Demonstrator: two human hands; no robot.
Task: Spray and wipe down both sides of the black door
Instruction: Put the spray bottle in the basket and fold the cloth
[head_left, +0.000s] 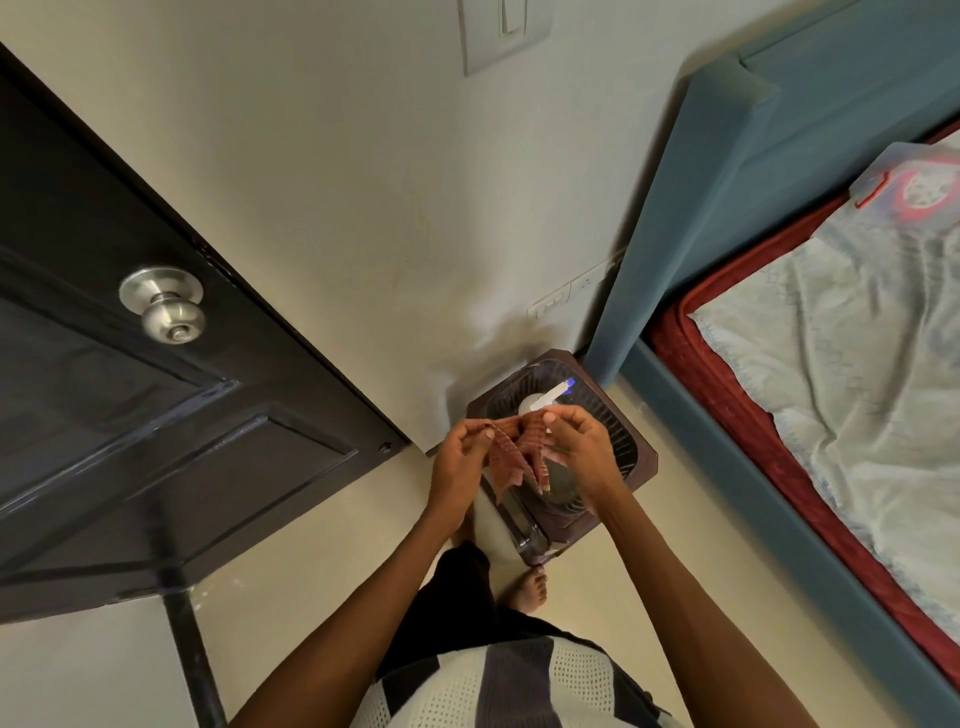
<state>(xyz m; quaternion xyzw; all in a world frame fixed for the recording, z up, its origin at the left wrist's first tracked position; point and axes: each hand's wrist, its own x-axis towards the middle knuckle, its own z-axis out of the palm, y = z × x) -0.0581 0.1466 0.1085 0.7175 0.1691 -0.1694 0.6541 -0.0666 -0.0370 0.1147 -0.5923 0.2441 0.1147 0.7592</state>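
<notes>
The black panelled door stands at the left, with a silver round knob. My left hand and my right hand each pinch an upper corner of a small reddish-brown cloth, which hangs folded between them. Just behind the cloth, a white spray bottle with a blue nozzle tip stands on a dark brown stool against the wall. My hands are to the right of the door, apart from it.
A bed with a teal frame, a red mattress edge and a pale sheet fills the right. Wall sockets sit low on the cream wall, a switch plate higher up. My bare feet stand on the beige floor beside the stool.
</notes>
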